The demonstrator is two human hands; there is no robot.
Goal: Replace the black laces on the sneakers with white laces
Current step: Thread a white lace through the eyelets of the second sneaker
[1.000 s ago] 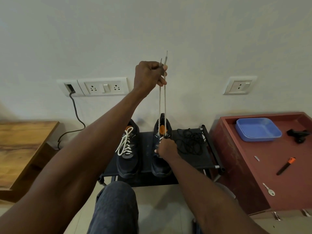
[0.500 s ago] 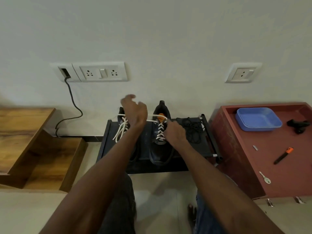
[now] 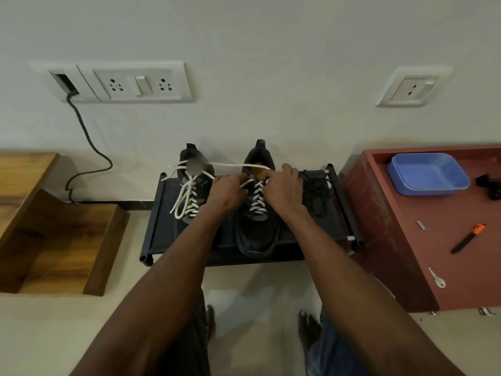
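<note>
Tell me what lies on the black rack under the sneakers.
On the black rack: two dark sneakers wearing white laces, plus a heap of black laces at right. Both hands hide the right sneaker's top eyelets.

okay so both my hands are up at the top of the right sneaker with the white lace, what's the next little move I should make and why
Probably cross the two loose ends and tie the first knot. The white lace already zigzags up the right dark sneaker to its top eyelets, and your left hand and right hand both pinch it there. One end trails left over the other dark sneaker, which looks laced and tied.
</note>
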